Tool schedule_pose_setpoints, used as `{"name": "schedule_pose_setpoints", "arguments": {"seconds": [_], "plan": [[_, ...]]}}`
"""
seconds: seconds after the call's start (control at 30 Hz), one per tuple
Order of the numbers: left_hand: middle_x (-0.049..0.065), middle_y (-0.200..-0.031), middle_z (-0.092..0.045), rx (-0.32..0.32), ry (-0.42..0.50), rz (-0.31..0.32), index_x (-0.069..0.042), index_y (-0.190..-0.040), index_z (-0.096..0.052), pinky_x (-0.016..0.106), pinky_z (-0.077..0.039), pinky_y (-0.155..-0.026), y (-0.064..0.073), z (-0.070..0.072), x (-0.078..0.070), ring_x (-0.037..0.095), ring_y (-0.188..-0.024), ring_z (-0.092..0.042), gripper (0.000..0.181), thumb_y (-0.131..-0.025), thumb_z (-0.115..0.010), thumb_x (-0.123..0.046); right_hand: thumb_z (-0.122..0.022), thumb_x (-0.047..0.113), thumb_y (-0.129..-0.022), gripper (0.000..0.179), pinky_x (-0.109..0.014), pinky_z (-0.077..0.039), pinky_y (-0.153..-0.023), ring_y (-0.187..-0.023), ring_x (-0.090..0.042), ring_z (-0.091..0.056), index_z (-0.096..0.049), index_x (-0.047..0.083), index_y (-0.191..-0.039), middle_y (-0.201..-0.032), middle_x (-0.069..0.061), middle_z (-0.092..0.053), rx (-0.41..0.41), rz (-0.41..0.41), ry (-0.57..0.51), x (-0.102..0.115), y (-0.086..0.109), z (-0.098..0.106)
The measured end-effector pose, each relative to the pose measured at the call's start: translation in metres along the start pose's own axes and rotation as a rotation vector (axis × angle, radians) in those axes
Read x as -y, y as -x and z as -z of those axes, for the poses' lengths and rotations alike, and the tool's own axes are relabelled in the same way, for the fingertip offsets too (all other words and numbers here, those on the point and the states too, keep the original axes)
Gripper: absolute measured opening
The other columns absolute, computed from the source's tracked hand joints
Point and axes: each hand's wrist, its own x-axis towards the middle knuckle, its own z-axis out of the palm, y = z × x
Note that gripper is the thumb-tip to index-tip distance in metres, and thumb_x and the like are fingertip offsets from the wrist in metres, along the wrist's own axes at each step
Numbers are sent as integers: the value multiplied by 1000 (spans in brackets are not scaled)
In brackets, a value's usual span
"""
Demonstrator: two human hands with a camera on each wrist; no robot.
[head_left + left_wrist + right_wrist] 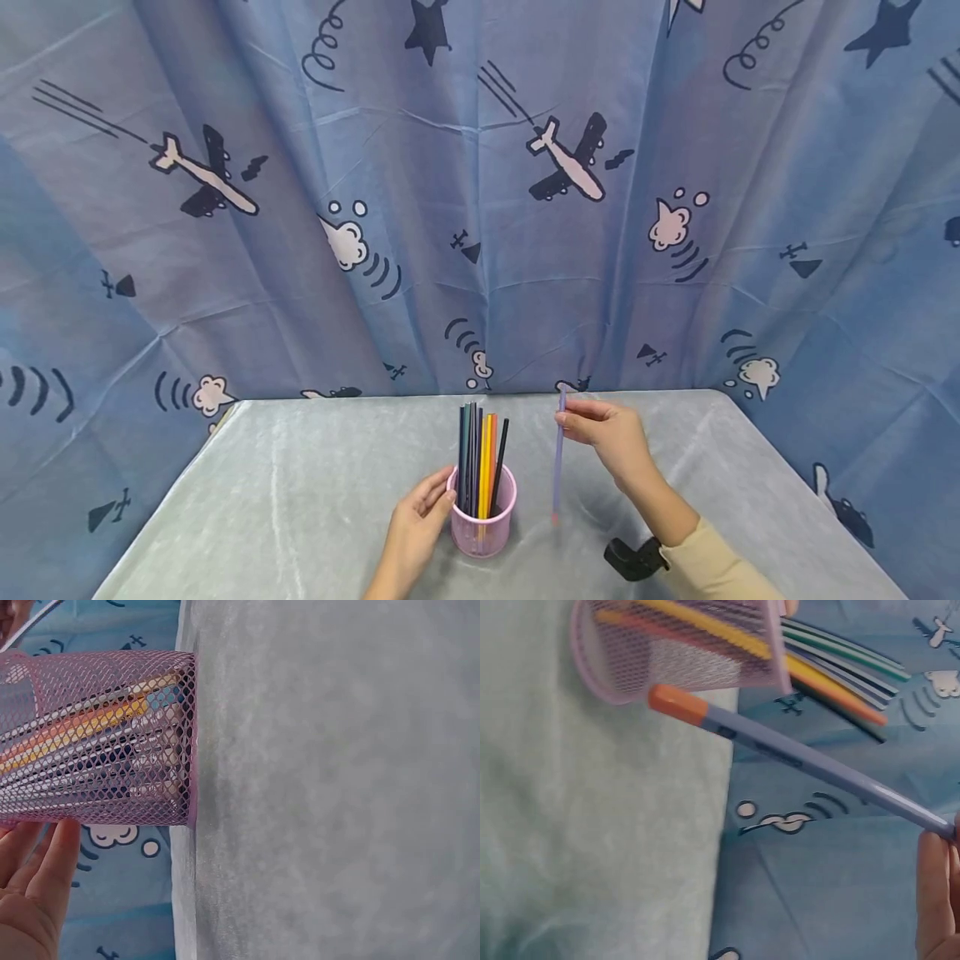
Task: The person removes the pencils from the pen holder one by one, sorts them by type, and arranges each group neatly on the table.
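I am watching from the head and wrist cameras, and the right hand point(611, 429) is pinching a lavender pen point(558, 467) near its upper end between thumb and fingers. The pen is hanging nearly upright, orange end downward, just right of a pink mesh cup point(497, 537) and outside it (I can't tell whether its lower tip is touching anything). The left hand point(420, 512) is resting fairly straight fingers against the cup's left side, steadying rather than wrapping round it, as far as I am seeing. Inside the standing cup, a bunch of pens point(482, 467) is poking above the rim: several dark ones, a yellow and an orange, with one black one leaning to the right. A black device point(633, 560) is sitting at the right wrist, and everything is standing before a blue airplane-print curtain point(420, 275) over a pale table point(300, 483).
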Motion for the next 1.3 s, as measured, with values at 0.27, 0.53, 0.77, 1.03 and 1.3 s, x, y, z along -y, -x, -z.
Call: {"name": "schedule_pose_setpoints", "arguments": {"seconds": [0.27, 0.53, 0.77, 1.03, 1.3], "plan": [[24, -137, -59, -3, -25, -7, 5, -138, -53, 5, -44, -98, 2, -2, -2, 36, -131, -55, 48, -100, -60, -21, -74, 3, -86, 39, -26, -63, -76, -78, -4, -72, -63, -17, -118, -95, -9, -77, 43, -73, 41, -22, -5, 2], [24, -137, -59, -13, -38, -6, 5, -138, -53, 7, -44, -99, 4, -1, -2, 36, -131, -55, 47, -100, -60, -21, -73, 0, -86, 36, -28, -63, -75, -77, -8, -72, -63, -21, -114, -94, -15, -77, 114, -100, 29, -45, -8, -2], [24, -137, -59, -16, -29, -2, 5, -139, -52, 10, -46, -102, 3, 0, -1, 36, -131, -54, 48, -100, -60, -21, -77, 2, -83, 32, -27, -64, -72, -74, -8, -70, -68, -18, -107, -87, -8, -76, 157, -130, 5, -67, -14, -1], [25, -137, -59, -32, -50, -4, 6, -137, -54, 11, -46, -102, 3, -1, -2, 37, -131, -55, 46, -100, -60, -21, -71, -7, -85, 34, -25, -63, -69, -71, -9, -68, -60, -25, -112, -86, -10, -75, 129, -219, 26, -74, -14, -6], [23, -136, -60, -31, -61, -17, 5, -137, -55, 7, -44, -99, 3, -1, -2, 37, -130, -55, 46, -100, -60, -21, -71, -7, -84, 34, -26, -63, -65, -69, -10, -69, -60, -25, -111, -79, -8, -74, 166, -243, 47, -92, -16, -12]]}}
